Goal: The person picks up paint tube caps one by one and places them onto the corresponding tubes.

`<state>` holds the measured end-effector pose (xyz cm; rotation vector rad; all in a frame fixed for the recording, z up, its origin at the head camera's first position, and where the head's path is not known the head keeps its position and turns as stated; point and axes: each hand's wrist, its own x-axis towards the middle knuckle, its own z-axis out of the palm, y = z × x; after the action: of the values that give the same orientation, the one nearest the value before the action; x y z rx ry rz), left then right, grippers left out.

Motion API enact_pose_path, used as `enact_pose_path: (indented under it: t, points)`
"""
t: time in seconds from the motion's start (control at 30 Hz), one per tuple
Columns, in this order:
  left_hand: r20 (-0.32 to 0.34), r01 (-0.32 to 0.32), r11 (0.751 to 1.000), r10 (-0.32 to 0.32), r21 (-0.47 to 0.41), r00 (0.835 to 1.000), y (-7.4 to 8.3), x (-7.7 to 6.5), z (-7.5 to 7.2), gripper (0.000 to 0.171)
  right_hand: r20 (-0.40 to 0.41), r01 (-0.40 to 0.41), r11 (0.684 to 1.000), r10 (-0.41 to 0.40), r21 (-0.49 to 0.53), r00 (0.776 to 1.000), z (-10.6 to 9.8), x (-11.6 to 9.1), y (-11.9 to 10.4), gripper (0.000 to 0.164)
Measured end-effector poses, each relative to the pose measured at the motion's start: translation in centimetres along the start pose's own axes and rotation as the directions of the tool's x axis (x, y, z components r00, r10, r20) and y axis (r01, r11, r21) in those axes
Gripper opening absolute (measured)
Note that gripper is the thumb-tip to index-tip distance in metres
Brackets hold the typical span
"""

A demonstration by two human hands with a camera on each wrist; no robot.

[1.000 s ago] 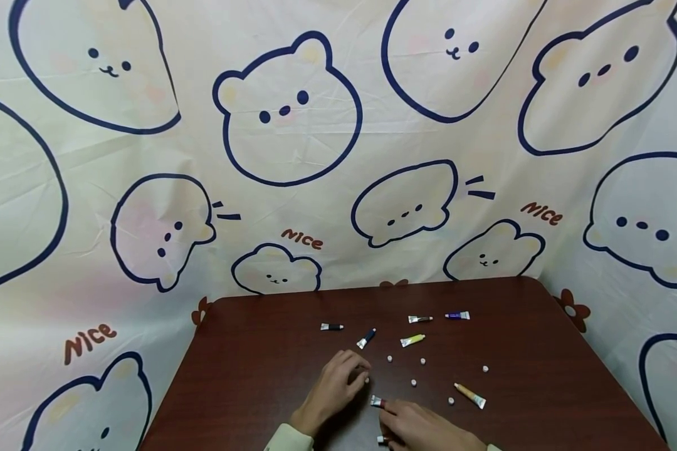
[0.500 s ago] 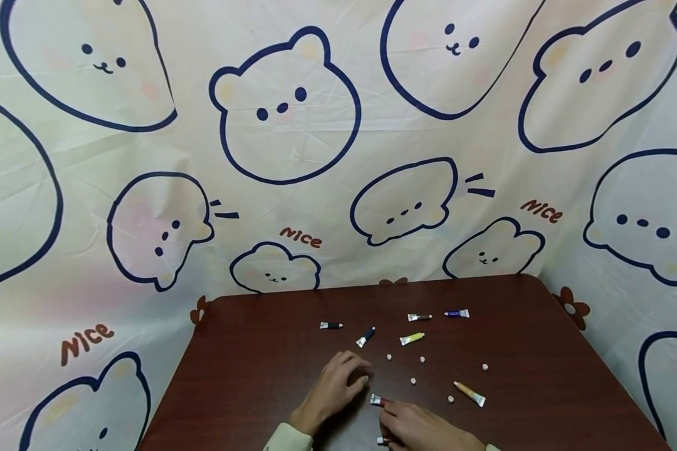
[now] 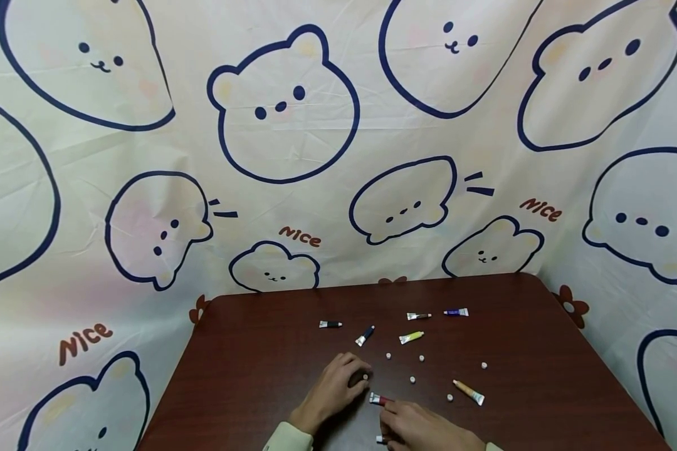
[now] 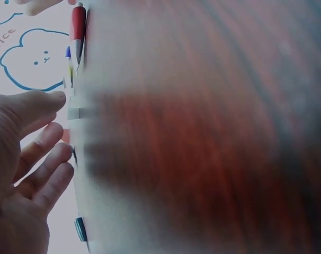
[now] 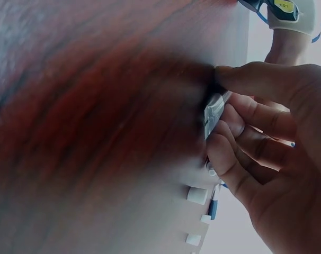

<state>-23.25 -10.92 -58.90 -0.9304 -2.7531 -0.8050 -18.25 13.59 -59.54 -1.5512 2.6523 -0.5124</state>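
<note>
My left hand [image 3: 333,385] has thumb and fingers spread apart with a small white cap [image 3: 365,377] sitting in the gap, and I don't think I'm gripping it. My right hand [image 3: 429,427] is curled in by the red tube [image 3: 380,399], fingers over one end, silver crimp facing left. Can't tell from my feeds if that's a real pinch or just touching. There's a partly hidden tube [image 3: 380,440] by that thumb too.

My guess: the red tube is light, squishy in the body, slick on the bench [image 3: 248,382]. I'd take the flat crimp and go gently; mid-body could squeeze paint out.

Further out: loose caps [image 3: 412,380], a gold tube [image 3: 468,393] to the right, then yellow [image 3: 412,338] and navy [image 3: 365,336] tubes, with a printed cloth [image 3: 282,144] behind.
</note>
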Motion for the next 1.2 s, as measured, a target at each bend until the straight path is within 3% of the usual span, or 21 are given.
enact_pose_path:
  t: [0.23, 0.47, 0.57, 0.77, 1.03, 1.2]
  points:
    - [-0.012, -0.023, 0.999, 0.023, 0.037, 1.0, 0.0, -0.2, 0.1, 0.018, -0.043, 0.017, 0.999, -0.016, 0.033, 0.999, -0.1, -0.1, 0.0, 0.02]
    - [-0.019, -0.067, 0.994, 0.068, 0.081, 0.997, -0.1, -0.2, 0.3, 0.015, 0.034, -0.08, 0.983, 0.075, 0.165, 0.997, -0.5, -0.2, -0.2, 0.015]
    - [-0.034, -0.098, 0.989, 0.102, 0.108, 0.994, -0.3, -0.1, 0.5, 0.014, 0.037, -0.118, 0.979, 0.113, 0.168, 0.993, -0.7, -0.4, -0.1, 0.017]
    - [-0.091, -0.158, 0.976, 0.172, 0.152, 0.981, -0.5, 0.0, 0.5, 0.011, -0.063, -0.124, 0.985, 0.132, 0.121, 0.989, -1.1, -0.6, 0.2, 0.026]
    - [-0.086, -0.16, 0.977, 0.173, 0.142, 0.981, -0.4, -0.1, 0.4, 0.011, -0.2, -0.121, 0.99, 0.134, 0.078, 0.971, -1.5, -1.2, 0.9, 0.026]
    - [-0.089, -0.165, 0.978, 0.177, 0.13, 0.98, -0.3, 0.0, 0.3, 0.007, -0.235, -0.131, 0.987, 0.149, 0.09, 0.96, -2.1, -1.8, 1.6, 0.026]
